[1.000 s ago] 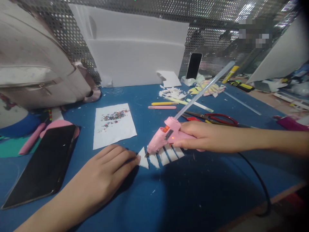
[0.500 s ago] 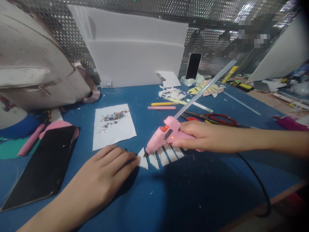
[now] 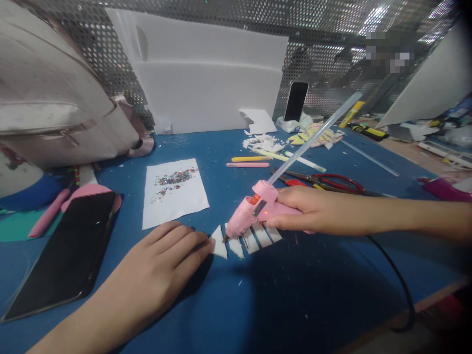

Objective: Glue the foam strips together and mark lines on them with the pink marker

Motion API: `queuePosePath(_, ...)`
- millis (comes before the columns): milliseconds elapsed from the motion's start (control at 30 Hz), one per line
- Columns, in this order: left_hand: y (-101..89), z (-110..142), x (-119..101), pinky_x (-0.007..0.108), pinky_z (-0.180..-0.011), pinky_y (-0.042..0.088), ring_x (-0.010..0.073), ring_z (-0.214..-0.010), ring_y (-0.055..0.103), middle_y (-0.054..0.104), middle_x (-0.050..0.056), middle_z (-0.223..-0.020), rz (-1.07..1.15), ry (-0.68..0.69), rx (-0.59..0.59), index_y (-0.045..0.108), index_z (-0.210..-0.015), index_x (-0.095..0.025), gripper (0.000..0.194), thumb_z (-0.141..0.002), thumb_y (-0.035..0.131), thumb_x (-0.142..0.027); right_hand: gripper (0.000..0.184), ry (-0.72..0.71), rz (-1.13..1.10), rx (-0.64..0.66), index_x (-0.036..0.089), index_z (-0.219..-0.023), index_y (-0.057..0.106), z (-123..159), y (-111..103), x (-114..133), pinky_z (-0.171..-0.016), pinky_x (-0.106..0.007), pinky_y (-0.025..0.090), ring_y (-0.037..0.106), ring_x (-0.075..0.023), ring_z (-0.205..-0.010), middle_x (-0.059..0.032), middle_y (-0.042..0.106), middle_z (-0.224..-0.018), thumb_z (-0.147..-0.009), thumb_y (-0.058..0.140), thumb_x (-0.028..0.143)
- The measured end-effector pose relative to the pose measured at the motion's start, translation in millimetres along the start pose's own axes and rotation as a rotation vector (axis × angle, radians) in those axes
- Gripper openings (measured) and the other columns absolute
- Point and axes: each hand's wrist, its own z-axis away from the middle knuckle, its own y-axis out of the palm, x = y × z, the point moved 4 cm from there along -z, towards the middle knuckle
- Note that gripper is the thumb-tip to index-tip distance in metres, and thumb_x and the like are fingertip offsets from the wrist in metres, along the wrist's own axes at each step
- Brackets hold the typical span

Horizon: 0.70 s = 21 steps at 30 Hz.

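Observation:
My right hand point(image 3: 298, 209) is wrapped round the handle of a pink hot glue gun point(image 3: 246, 215). A long clear glue stick point(image 3: 317, 137) juts up from its back, and a small orange light glows on its side. The dark nozzle points down at the right edge of a white triangular piece point(image 3: 220, 244). At that piece's left tip, the closed fingertips of my left hand point(image 3: 173, 255) hold it against the table. More cut white strips point(image 3: 251, 241) lie in a slanted row to its right, partly hidden under the glue gun.
On the blue table point(image 3: 280, 305) lie a sheet with sequins point(image 3: 173, 206), a black phone point(image 3: 62, 255), pens point(image 3: 250, 165), scissors point(image 3: 332, 182) and white scraps point(image 3: 263, 143). A bag point(image 3: 55, 88) stands left, white boards point(image 3: 214, 88) behind. A black cord point(image 3: 394, 275) trails right.
The glue gun and my right hand have shifted very slightly right and down. My left hand stays at the tip of the triangular piece.

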Motion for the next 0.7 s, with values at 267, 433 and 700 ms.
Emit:
queuePosePath(267,-0.9,-1.3,-0.4,0.042,-0.081,0.044,0.023,-0.089,0.055,0.063,0.011,-0.1,0.003,0.019,-0.004,0.06,-0.121,-0.01,0.029,-0.098,0.043,-0.012,0.044,-0.025,-0.066,-0.038,0.016,-0.094,0.061,-2.0,0.3,-1.9,-0.052,-0.025,0.032,0.049,-0.0117,-0.064,-0.0006,0.053,-0.078,-0.093,0.049,0.058)
queuePosePath(433,-0.6,-1.4,-0.2,0.041,-0.082,0.045,0.0227,-0.09,0.056,0.063,0.011,-0.101,0.01,0.009,0.003,0.061,-0.12,-0.011,0.029,-0.097,0.044,-0.011,0.044,-0.013,-0.107,-0.017,0.016,-0.093,0.06,-3.0,2.4,1.3,-0.052,-0.024,0.035,0.05,-0.0114,-0.062,0.0005,0.053,-0.076,-0.092,0.051,0.059)
queuePosePath(700,0.8,-0.2,0.0,0.042,-0.083,0.044,0.0228,-0.09,0.054,0.062,0.011,-0.1,0.003,0.013,0.003,0.06,-0.123,-0.011,0.029,-0.099,0.043,-0.013,0.046,-0.053,-0.002,-0.091,0.015,-0.101,0.065,-1.0,-3.0,5.1,-0.058,-0.026,0.036,0.052,-0.0132,-0.069,-0.0028,0.061,-0.085,-0.094,0.048,0.058)
